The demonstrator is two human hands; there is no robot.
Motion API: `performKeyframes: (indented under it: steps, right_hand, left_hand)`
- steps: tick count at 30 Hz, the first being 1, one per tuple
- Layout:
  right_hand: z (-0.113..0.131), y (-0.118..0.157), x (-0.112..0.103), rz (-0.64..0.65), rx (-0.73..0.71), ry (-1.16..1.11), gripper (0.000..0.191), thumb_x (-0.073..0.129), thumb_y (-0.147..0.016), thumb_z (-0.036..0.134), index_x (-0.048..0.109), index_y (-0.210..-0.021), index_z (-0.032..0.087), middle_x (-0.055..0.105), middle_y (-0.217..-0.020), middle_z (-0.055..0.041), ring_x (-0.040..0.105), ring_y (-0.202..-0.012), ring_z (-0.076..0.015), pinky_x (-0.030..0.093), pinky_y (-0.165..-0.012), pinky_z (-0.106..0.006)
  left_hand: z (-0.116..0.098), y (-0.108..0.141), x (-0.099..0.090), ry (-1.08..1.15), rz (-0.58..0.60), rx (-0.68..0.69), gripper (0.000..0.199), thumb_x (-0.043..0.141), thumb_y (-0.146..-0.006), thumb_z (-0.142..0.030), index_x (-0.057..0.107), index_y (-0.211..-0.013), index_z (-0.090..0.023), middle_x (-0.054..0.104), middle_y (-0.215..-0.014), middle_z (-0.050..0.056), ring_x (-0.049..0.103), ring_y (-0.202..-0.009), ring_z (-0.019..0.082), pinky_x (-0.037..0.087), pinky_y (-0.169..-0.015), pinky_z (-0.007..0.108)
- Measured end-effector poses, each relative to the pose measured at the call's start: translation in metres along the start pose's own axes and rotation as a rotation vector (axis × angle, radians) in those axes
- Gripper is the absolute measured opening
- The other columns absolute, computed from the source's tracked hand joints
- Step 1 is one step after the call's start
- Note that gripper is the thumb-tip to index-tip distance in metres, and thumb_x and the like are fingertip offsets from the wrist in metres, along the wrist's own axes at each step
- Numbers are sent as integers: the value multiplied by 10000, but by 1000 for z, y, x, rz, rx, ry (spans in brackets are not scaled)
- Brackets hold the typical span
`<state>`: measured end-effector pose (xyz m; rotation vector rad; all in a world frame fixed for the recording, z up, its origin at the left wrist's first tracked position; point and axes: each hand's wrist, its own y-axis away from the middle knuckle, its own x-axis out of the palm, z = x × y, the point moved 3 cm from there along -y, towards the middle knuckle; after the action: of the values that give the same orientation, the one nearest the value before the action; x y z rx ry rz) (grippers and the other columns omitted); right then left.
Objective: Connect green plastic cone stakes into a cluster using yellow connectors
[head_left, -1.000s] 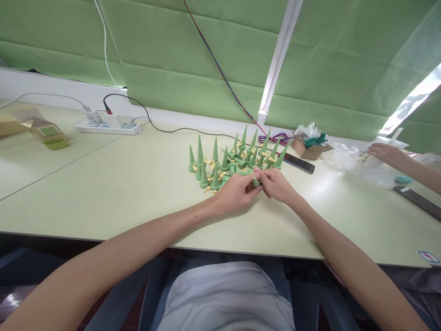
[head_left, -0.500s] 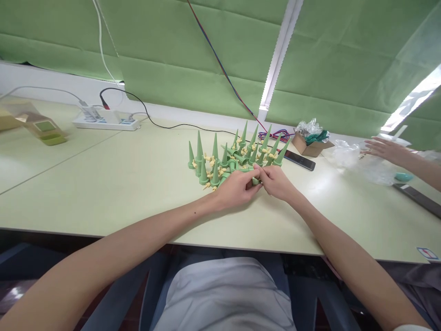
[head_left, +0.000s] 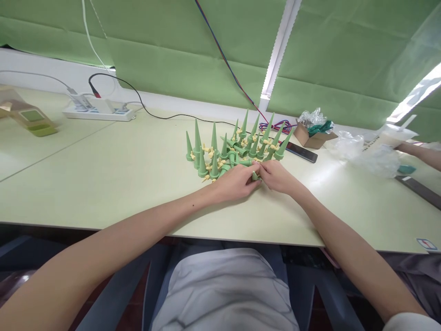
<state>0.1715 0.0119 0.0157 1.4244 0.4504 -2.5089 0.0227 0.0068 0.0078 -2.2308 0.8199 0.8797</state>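
My left hand (head_left: 237,183) is closed around a green plastic watering spike (head_left: 255,176), its tip showing between the fingers. Close against it, my right hand (head_left: 277,177) pinches at the same spike; the small part under its fingertips is hidden. Just beyond both hands stands a cluster of green cone-shaped watering spikes (head_left: 202,166), many upright with yellow valves (head_left: 207,149) at their sides. Loose green tube pieces (head_left: 237,149) lie among them.
Behind the cluster lie a phone (head_left: 299,152), coiled red-blue wires (head_left: 275,128) and a cardboard box (head_left: 315,137). To the right are plastic bags (head_left: 375,158), a cup (head_left: 392,135) and another person's arm (head_left: 422,154). A power strip (head_left: 99,113) and a carton (head_left: 29,117) sit left.
My hands stay together on the spike, with the fingers shifting slightly. The other person's hand has moved back behind the cup. The view has tilted a little.
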Motion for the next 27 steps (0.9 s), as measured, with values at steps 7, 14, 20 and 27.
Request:
performKeyframes:
  steps: [7,14,20,27]
  right_hand:
    - [1,1,-2,21,11,32,538,337,-1064,296,328,-529,247,416,-410,3,426,-473,-158,322,-595,-327]
    - [1,0,-3,34,16,76,536,339,-1060,278,313,-526,243,431,-416,-3,406,-470,-152,306,-600,-331]
    - [0,0,-2,1,-25,98,518,353,-1041,274,257,-533,248,423,-416,-7,352,-465,-148,288,-598,-343]
    - [-4,1,-2,-12,-56,142,498,373,-1027,263,277,-539,241,455,-445,-21,342,-488,-150,280,-600,-349]
  left_hand:
    - [0,-1,1,-19,-5,-2,100,548,-943,-255,488,-870,-222,594,-599,-14,535,-534,184,349,-573,307]
    - [2,-1,3,-54,5,8,41,540,-947,-244,532,-921,-214,548,-586,-23,475,-498,171,321,-558,308]
    - [3,-2,4,-126,19,12,84,534,-968,-269,513,-913,-208,564,-645,-2,511,-554,184,331,-589,312]
    - [2,-2,5,-131,27,12,90,541,-964,-268,553,-917,-192,599,-704,28,552,-601,198,368,-627,324]
